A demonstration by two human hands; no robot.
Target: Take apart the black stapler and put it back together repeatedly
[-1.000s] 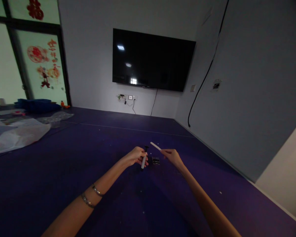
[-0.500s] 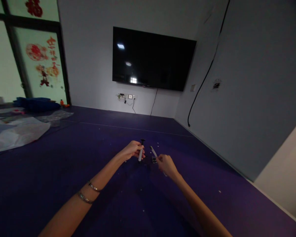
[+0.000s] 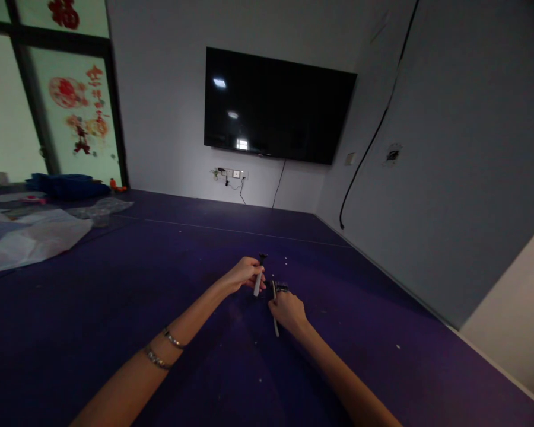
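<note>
My left hand [image 3: 245, 275] is closed around a short, light grey rod [image 3: 258, 283] with a black flared top, held nearly upright. Just to its right, my right hand [image 3: 287, 311] grips a thin, pale stick [image 3: 275, 320] that slants down toward me; its upper end has a dark tip. A small dark object [image 3: 281, 286] with light marks lies just beyond the right hand's knuckles, too small to name. The two hands are close together, low over the purple surface [image 3: 196, 379]. Two metal bracelets [image 3: 158, 357] circle my left forearm.
Small white bits [image 3: 286, 260] are scattered on the surface. At left lie a white plastic sheet [image 3: 40, 240] and a dark blue bundle [image 3: 71, 186]. A television [image 3: 278, 107] hangs on the far wall above sockets [image 3: 235, 174]; a black cable [image 3: 369, 148] hangs at right.
My right hand has moved slightly left and down, turning its stick from leaning left to nearly upright. My left hand has shifted slightly right with the grey rod still in it.
</note>
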